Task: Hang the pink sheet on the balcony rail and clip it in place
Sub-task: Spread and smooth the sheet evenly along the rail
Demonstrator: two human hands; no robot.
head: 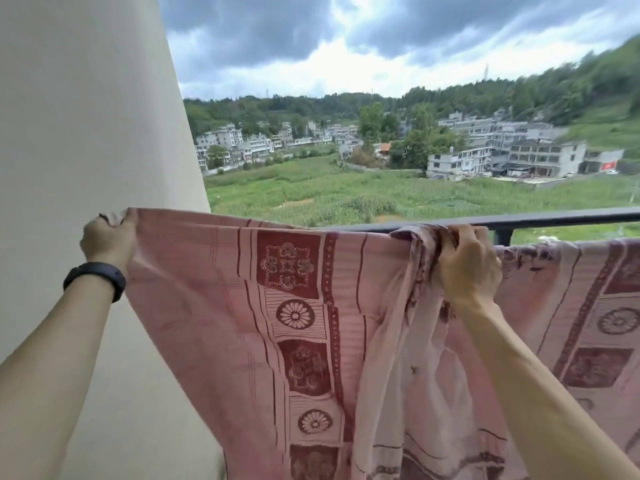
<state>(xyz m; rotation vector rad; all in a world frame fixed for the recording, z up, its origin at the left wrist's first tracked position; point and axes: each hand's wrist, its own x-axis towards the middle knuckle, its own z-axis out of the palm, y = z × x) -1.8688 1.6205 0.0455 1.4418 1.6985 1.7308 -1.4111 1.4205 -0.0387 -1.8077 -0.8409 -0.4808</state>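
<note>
Left hand (107,237) fingers pinch the pink patterned fabric sheet (214,306) by its corner; my right hand (467,268) grips its bunched edge at the black metal rail (554,218).

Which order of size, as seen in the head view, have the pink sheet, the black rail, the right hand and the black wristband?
1. pink sheet, clearly largest.
2 and 3. black rail and right hand: unsure; the rail is long but thin and partly covered, the hand nearer the camera.
4. black wristband, smallest.
</note>
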